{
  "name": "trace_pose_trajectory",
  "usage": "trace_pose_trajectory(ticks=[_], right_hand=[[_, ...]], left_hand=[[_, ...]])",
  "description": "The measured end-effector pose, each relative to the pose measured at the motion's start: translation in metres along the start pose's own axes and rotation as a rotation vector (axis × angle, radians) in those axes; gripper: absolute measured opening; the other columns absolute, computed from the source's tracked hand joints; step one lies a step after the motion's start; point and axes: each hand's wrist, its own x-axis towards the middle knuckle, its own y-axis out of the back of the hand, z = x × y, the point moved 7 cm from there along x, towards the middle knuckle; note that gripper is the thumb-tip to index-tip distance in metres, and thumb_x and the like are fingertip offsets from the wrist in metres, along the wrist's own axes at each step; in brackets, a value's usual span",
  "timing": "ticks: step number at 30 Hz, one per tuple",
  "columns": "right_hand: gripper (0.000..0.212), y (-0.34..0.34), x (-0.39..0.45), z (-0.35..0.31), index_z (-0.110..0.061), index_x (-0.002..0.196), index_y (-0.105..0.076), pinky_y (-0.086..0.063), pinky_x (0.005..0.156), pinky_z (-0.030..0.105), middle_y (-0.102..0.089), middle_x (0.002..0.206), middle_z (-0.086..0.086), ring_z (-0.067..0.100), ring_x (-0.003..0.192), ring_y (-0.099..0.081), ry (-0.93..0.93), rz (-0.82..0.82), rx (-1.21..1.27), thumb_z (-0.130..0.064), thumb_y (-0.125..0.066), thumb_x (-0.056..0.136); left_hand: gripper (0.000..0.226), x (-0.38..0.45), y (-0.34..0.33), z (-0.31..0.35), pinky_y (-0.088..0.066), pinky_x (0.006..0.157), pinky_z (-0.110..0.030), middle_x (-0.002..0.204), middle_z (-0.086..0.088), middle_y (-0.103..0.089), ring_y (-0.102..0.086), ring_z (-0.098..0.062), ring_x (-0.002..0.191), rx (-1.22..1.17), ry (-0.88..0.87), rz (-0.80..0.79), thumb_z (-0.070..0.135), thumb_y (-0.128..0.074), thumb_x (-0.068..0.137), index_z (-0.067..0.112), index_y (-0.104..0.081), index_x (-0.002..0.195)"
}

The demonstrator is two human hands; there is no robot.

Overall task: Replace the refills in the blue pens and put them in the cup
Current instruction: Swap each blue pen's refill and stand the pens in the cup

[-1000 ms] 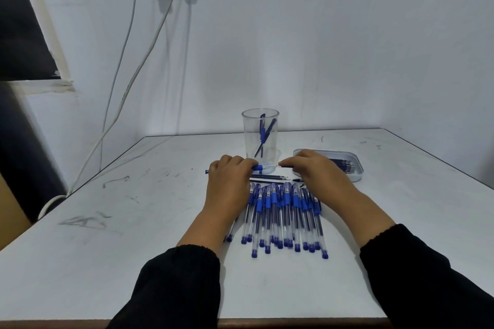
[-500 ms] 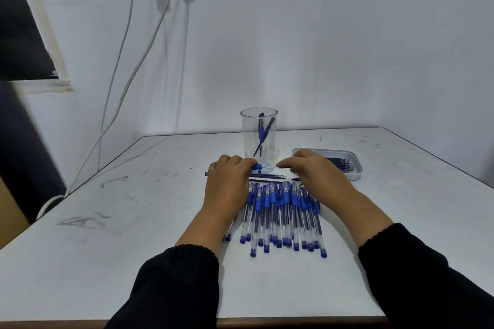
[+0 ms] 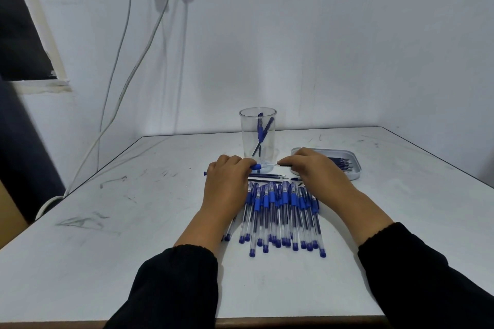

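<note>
While the left hand [image 3: 227, 181] grips the clear barrel of a blue-gripped plastic pen [image 3: 258, 166] lying crosswise just in front of the tall clear plastic cup [image 3: 258, 136], the right hand [image 3: 311, 168] pinches the thin refill [image 3: 275, 165] at that pen's tip end. Two blue pens stand slanted inside the cup, and a row of clear blue-capped pens [image 3: 283, 211] lies on the white table [image 3: 133, 248] between the forearms. A shallow grey tray of dark refills [image 3: 354, 168] sits just right of the right hand.
</note>
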Motion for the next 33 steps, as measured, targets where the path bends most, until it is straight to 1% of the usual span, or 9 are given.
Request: trace_pose_trajectory(ticks=[12,18,22,33], right_hand=[[0.048,-0.0025,0.0008,0.0019,-0.034,0.125,-0.062,-0.053,0.085,0.035,-0.059,0.113,-0.003,0.013,0.1,-0.06,-0.008,-0.009,0.0,0.002,-0.051,0.094],[0.048,-0.0016,0.0007,0.0019,-0.033,0.125,-0.062,-0.053,0.085,0.036,-0.059,0.113,-0.003,0.012,0.101,-0.061,-0.008,-0.01,0.003,0.002,-0.05,0.095],[0.048,-0.0014,0.0012,0.0021,-0.034,0.126,-0.062,-0.053,0.085,0.037,-0.059,0.114,-0.003,0.014,0.101,-0.06,-0.01,-0.005,-0.001,0.001,-0.05,0.095],[0.048,-0.0003,0.0008,0.0008,-0.034,0.126,-0.061,-0.053,0.086,0.035,-0.06,0.113,-0.003,0.011,0.1,-0.059,-0.018,-0.013,-0.004,0.001,-0.051,0.095]], left_hand=[[0.032,-0.0012,0.0022,0.0013,-0.028,0.097,-0.03,0.124,0.006,-0.059,-0.043,-0.015,0.116,-0.005,-0.009,0.008,0.031,-0.047,0.096,0.028,-0.054,0.127],[0.033,-0.0004,-0.0005,-0.0011,-0.029,0.098,-0.03,0.126,0.007,-0.058,-0.043,-0.015,0.118,-0.003,0.001,-0.002,0.032,-0.047,0.096,0.028,-0.053,0.128],[0.036,-0.0008,-0.0022,-0.0009,-0.029,0.1,-0.031,0.128,0.007,-0.057,-0.043,-0.014,0.119,-0.014,0.007,-0.022,0.037,-0.048,0.094,0.028,-0.052,0.129],[0.039,0.0002,-0.0027,-0.0001,-0.029,0.101,-0.031,0.129,0.006,-0.057,-0.045,-0.015,0.12,-0.004,0.009,-0.034,0.04,-0.046,0.095,0.027,-0.051,0.131]])
